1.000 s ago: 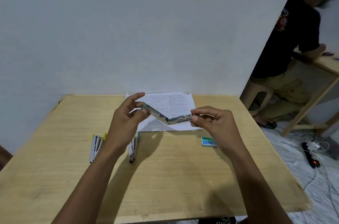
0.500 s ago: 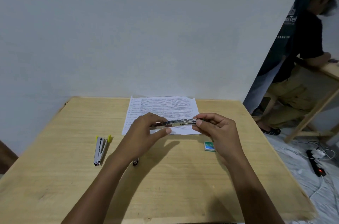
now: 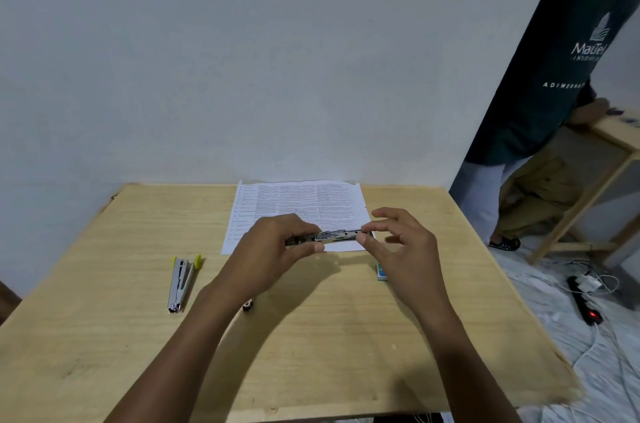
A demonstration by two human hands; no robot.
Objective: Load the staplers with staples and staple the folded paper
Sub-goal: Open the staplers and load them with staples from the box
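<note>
Left hand fingers curled, pinching; right hand thumb and forefinger pinching, other fingers spread.

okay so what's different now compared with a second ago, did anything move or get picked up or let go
The held stapler went from hinged open in a V to folded flat and shut. The left hand kept its grip; the right hand now only pinches the tip, fingers spread. The yellow-tipped stapler, staple box and paper stayed put.

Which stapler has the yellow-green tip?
The stapler lying alone at the table's left, untouched. The held stapler is plain metal between both hands; a third is mostly hidden under the left forearm.
</note>
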